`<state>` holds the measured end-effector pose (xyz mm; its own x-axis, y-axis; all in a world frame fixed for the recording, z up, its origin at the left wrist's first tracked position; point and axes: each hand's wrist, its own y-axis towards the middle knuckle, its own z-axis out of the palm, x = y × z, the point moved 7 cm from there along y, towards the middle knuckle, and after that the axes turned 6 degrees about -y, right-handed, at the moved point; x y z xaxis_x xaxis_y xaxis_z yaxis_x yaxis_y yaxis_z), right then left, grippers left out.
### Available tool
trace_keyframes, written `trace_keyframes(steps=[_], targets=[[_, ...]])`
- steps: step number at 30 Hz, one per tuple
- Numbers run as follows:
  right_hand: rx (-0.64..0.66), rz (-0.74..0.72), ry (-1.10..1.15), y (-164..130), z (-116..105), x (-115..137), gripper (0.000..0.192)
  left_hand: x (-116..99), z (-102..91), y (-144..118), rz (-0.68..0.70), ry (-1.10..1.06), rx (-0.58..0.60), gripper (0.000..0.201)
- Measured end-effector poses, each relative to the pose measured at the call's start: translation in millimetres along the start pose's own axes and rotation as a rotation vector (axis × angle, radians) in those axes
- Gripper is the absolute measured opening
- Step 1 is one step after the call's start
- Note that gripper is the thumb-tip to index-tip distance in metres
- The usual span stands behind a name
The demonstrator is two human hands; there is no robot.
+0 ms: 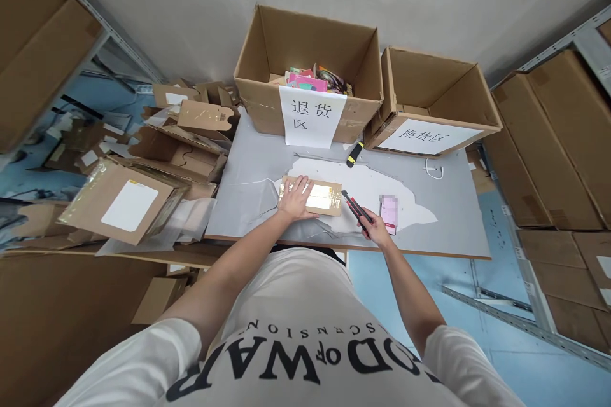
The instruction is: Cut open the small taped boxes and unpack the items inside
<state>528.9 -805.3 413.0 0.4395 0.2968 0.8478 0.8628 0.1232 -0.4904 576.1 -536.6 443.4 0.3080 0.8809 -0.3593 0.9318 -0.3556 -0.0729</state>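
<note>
A small cardboard box (329,208) with clear tape and a white label lies on the table in front of me. My left hand (294,197) rests flat on its left part, fingers spread. In my right hand (375,227) is a black and red utility knife (354,206), my fingers wrapped around its handle. The knife's front end points up and left, close to the box's right end; whether it touches the box I cannot tell. Just right of that hand lies a phone (389,213) with a lit, partly blurred screen.
Two open cartons stand along the back: the left carton (260,105) holds colourful packages, the right carton (439,89) bears a paper sign. A yellow and black cutter (354,154) lies before them. Opened boxes (162,146) pile up at left. Stacked cartons (548,140) fill the right shelf.
</note>
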Motion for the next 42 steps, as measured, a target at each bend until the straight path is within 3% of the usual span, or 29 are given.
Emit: trace_keyframes(steps=[14, 21, 28, 34, 38, 42], targets=[[0.132, 0.027, -0.049, -43, 4, -23, 0.066, 3, 2.2, 2, -0.026, -0.026, -0.009, 0.106], [0.12, 0.034, -0.049, -45, 2, -27, 0.067, 2, 1.0, 2, -0.021, -0.028, -0.004, 0.106], [0.031, 0.019, -0.047, -48, -11, -35, 0.068, 2, 1.1, 2, -0.018, -0.025, -0.005, 0.112], [-0.211, -0.067, 0.119, -48, -21, -29, 0.073, 3, -6.0, -2, 0.005, -0.119, -0.039, 0.115], [-0.293, -0.129, 0.22, -24, 2, -12, 0.07, 28, -24.8, -10, -0.047, -0.291, -0.178, 0.091], [-0.294, -0.111, 0.408, 5, 27, 4, 0.056, 90, -32.0, -23, -0.351, -0.56, -0.32, 0.072]])
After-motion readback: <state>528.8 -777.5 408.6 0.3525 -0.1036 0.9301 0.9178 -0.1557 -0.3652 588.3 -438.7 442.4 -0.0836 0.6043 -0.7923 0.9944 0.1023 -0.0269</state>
